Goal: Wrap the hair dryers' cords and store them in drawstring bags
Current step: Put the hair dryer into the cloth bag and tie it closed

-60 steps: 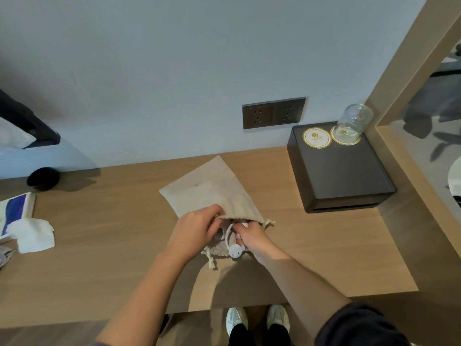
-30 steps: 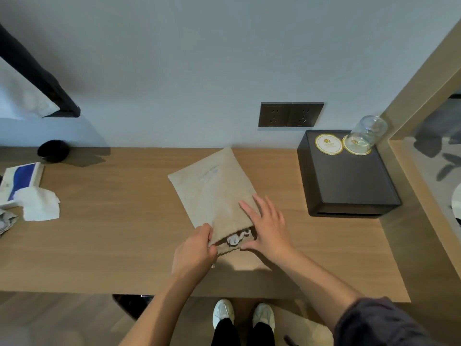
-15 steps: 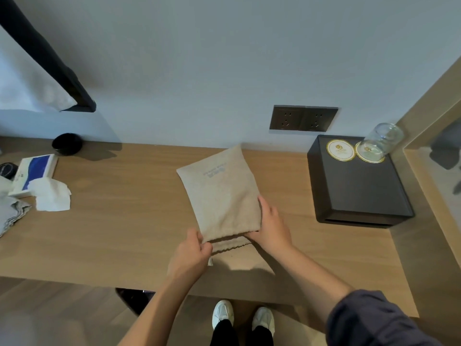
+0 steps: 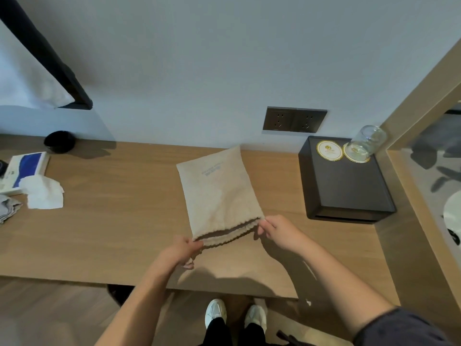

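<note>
Wooden desk (image 4: 119, 221) against a pale wall is your work surface, with a double wall socket (image 4: 294, 119) above it and a dark box (image 4: 346, 188) at the far right carrying an upturned glass (image 4: 366, 142). At the far left sit a tissue pack (image 4: 27, 168) and a crumpled tissue (image 4: 43, 193).

Your drawstring bag (image 4: 219, 193) lies flat at the middle of the desk, its long axis running from the near edge toward the wall and leaning slightly left. Its mouth faces you, slightly agape, right between your hands. No hair dryer or cord shows outside it; whether one is inside you cannot tell from here.

Your left hand (image 4: 178, 253) is closed in a pinch on the near-left corner of the mouth. Your right hand (image 4: 277, 229) pinches the right corner, a little farther from you. Both forearms reach in from the near edge, wrists low over the wood.

Closing the bag looks like the step in hand, so a pull outward along the mouth, left and right, is likely what comes next. Both hands are equally placed for it.
</note>
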`<action>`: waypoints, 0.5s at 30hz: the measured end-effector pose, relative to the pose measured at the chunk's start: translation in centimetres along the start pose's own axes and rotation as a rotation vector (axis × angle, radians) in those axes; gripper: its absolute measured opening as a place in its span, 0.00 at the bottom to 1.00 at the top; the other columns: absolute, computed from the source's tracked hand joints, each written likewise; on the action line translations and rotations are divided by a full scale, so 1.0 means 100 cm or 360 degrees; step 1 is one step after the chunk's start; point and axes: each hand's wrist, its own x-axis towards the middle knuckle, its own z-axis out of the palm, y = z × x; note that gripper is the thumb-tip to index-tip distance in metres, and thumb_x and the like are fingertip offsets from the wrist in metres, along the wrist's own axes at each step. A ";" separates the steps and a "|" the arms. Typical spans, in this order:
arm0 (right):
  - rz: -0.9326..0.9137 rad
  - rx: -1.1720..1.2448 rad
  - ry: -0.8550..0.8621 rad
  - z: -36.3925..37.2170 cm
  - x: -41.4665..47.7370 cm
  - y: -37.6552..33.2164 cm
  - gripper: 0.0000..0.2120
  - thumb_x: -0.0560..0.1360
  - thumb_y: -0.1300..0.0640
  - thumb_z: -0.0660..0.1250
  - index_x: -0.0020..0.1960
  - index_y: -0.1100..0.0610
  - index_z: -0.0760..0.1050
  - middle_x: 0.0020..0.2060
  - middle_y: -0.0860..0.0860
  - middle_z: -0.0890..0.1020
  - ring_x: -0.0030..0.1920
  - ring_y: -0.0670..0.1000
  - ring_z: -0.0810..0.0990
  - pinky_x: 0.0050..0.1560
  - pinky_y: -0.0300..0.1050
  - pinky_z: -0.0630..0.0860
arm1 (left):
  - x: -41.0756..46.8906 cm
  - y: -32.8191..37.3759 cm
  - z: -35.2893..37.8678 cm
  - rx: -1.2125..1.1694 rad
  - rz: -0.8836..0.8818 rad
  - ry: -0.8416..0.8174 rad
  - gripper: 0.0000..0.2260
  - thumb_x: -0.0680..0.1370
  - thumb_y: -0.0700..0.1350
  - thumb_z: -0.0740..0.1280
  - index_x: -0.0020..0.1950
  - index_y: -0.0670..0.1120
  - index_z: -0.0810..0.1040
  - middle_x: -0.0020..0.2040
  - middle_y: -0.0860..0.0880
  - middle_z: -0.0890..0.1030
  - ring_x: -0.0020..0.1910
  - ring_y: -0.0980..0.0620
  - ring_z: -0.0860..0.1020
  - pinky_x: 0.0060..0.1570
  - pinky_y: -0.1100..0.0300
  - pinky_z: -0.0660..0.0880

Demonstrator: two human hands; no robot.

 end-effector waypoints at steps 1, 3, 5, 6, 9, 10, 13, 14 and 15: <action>-0.0023 0.0033 0.0044 -0.005 -0.003 0.000 0.18 0.84 0.52 0.54 0.42 0.55 0.78 0.31 0.47 0.73 0.33 0.47 0.71 0.38 0.43 0.68 | -0.007 0.002 -0.009 0.0027 0.0027 -0.0025 0.10 0.79 0.42 0.65 0.40 0.39 0.74 0.33 0.45 0.76 0.28 0.51 0.70 0.23 0.64 0.72; -0.0049 0.0075 0.0130 -0.015 -0.006 0.000 0.19 0.84 0.51 0.53 0.41 0.56 0.76 0.30 0.48 0.72 0.31 0.46 0.70 0.36 0.42 0.66 | -0.019 0.009 -0.030 0.0126 0.0164 -0.0057 0.12 0.80 0.45 0.64 0.38 0.41 0.76 0.27 0.50 0.76 0.26 0.53 0.72 0.25 0.65 0.72; -0.0033 0.0243 0.0167 -0.023 -0.006 -0.002 0.19 0.84 0.51 0.53 0.40 0.56 0.75 0.28 0.47 0.70 0.28 0.46 0.68 0.34 0.41 0.65 | -0.029 0.017 -0.047 0.0088 0.0344 -0.0068 0.13 0.81 0.45 0.62 0.38 0.42 0.75 0.25 0.51 0.73 0.27 0.53 0.71 0.28 0.64 0.70; -0.0014 0.0371 0.0178 -0.025 -0.005 -0.003 0.19 0.84 0.51 0.53 0.39 0.56 0.74 0.27 0.47 0.70 0.28 0.46 0.67 0.33 0.41 0.66 | -0.031 0.021 -0.053 0.0050 0.0426 -0.0029 0.14 0.81 0.45 0.61 0.37 0.42 0.75 0.25 0.50 0.72 0.27 0.52 0.71 0.29 0.63 0.69; 0.0054 0.0699 0.0269 -0.028 -0.003 -0.006 0.19 0.83 0.51 0.56 0.36 0.57 0.71 0.27 0.49 0.70 0.30 0.49 0.69 0.35 0.43 0.68 | -0.033 0.032 -0.057 -0.0019 0.0573 0.0217 0.17 0.81 0.46 0.61 0.33 0.44 0.73 0.24 0.48 0.70 0.24 0.52 0.68 0.28 0.61 0.65; 0.0090 0.0812 0.0314 -0.029 -0.001 -0.006 0.19 0.83 0.51 0.57 0.35 0.57 0.70 0.28 0.50 0.70 0.31 0.50 0.69 0.36 0.43 0.69 | -0.032 0.033 -0.057 -0.0055 0.0575 0.0286 0.17 0.81 0.47 0.62 0.32 0.44 0.71 0.24 0.48 0.68 0.23 0.52 0.67 0.28 0.61 0.64; 0.0208 0.1330 0.0453 -0.034 0.002 -0.005 0.19 0.82 0.54 0.60 0.33 0.57 0.68 0.35 0.52 0.76 0.37 0.52 0.74 0.46 0.47 0.71 | -0.030 0.032 -0.058 -0.0082 0.0502 0.0479 0.19 0.77 0.49 0.66 0.29 0.46 0.67 0.23 0.47 0.67 0.22 0.51 0.66 0.29 0.59 0.62; 0.0213 0.1589 0.0463 -0.036 0.003 -0.006 0.20 0.82 0.56 0.59 0.32 0.58 0.66 0.38 0.54 0.78 0.41 0.52 0.77 0.49 0.49 0.72 | -0.029 0.032 -0.058 -0.0103 0.0479 0.0522 0.19 0.77 0.49 0.66 0.28 0.46 0.66 0.22 0.47 0.67 0.21 0.51 0.65 0.29 0.58 0.63; 0.0206 0.1861 0.0454 -0.037 0.003 -0.007 0.20 0.82 0.58 0.58 0.32 0.58 0.65 0.42 0.56 0.80 0.46 0.53 0.78 0.53 0.50 0.73 | -0.028 0.031 -0.058 -0.0153 0.0466 0.0539 0.20 0.77 0.48 0.66 0.27 0.46 0.65 0.22 0.47 0.66 0.21 0.50 0.65 0.30 0.57 0.63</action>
